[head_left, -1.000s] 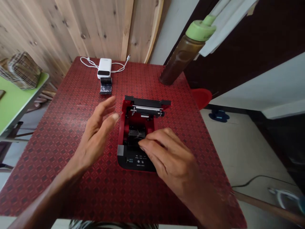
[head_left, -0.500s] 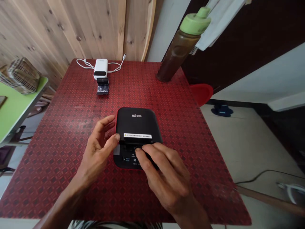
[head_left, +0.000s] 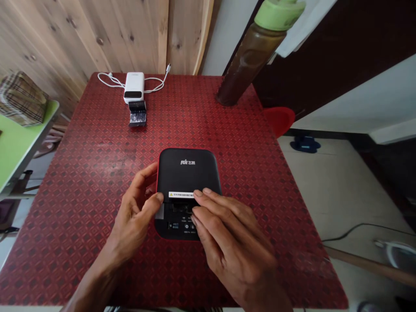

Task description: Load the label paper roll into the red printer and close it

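Note:
A black and red receipt printer (head_left: 186,173) sits in the middle of the red patterned table (head_left: 97,173), its lid down. My left hand (head_left: 138,212) rests against the printer's left side, thumb on the front left corner, fingers loosely curled and apart. My right hand (head_left: 227,238) lies flat over the front right part of the printer, fingertips stretched onto the lid's front edge by the yellow label. Neither hand holds anything.
A white power bank (head_left: 133,86) with a white cable and a small black part (head_left: 137,115) lie at the table's far left. A tall brown bottle (head_left: 250,56) with a green cap stands at the far right. A green side table (head_left: 19,134) stands left.
The printer lid, open a second ago, has come down and is now shut. My right fingers moved up onto the lid's edge and my left hand came in against the printer's side.

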### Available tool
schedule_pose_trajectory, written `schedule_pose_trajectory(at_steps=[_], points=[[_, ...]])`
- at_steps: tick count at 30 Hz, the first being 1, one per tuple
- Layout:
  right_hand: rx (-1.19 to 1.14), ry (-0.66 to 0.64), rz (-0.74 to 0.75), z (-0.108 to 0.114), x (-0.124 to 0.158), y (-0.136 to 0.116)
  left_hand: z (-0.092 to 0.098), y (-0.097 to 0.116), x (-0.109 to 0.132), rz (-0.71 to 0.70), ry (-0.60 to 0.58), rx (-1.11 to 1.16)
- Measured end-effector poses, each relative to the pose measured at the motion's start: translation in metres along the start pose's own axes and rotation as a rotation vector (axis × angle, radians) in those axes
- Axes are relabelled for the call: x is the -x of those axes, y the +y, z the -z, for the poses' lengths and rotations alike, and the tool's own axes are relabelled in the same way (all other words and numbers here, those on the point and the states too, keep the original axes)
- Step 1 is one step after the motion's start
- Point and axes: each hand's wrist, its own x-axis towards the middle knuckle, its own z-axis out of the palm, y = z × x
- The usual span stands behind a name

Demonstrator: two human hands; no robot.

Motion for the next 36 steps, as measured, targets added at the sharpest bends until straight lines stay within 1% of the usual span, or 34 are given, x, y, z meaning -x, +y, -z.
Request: schedule_pose_trajectory(at_steps=[3,6,9,12,14,16,18,20,23,25,29,36], points=[[-0.008,-0.016,-0.018,0.000,0.000,0.000,-0.001,0.002,0.001,0.010,0.006,-0.027],[-0.017,0.010,-0.021,-0.001,-0.001,0.000,-0.001,0.000,0.000,-0.006,0.016,-0.040],[-0.044,0.027,-0.018,-0.004,0.000,0.000,0.000,-0.004,-0.001,-0.031,0.028,-0.053],[-0.075,0.047,-0.025,-0.005,0.005,-0.002,0.003,-0.010,0.002,-0.018,0.044,-0.030],[-0.080,0.094,-0.050,-0.005,0.011,-0.004,0.005,-0.013,0.008,-0.002,0.040,0.008],[-0.057,0.195,-0.096,-0.004,0.021,-0.007,0.008,-0.015,0.014,0.010,0.020,0.041],[-0.027,0.294,-0.166,-0.005,0.033,-0.009,0.011,-0.017,0.019,0.024,-0.001,0.067],[-0.027,0.334,-0.252,-0.008,0.047,-0.011,0.013,-0.018,0.022,0.038,-0.016,0.083],[-0.052,0.268,-0.367,-0.015,0.063,-0.014,0.016,-0.018,0.022,0.021,-0.018,0.061],[-0.038,0.216,-0.395,-0.020,0.067,-0.016,0.017,-0.018,0.020,0.003,-0.015,0.033],[0.004,0.219,-0.363,-0.024,0.064,-0.018,0.017,-0.018,0.019,0.000,-0.016,-0.011],[0.012,0.220,-0.331,-0.021,0.059,-0.014,0.018,-0.014,0.016,-0.027,-0.034,-0.102]])
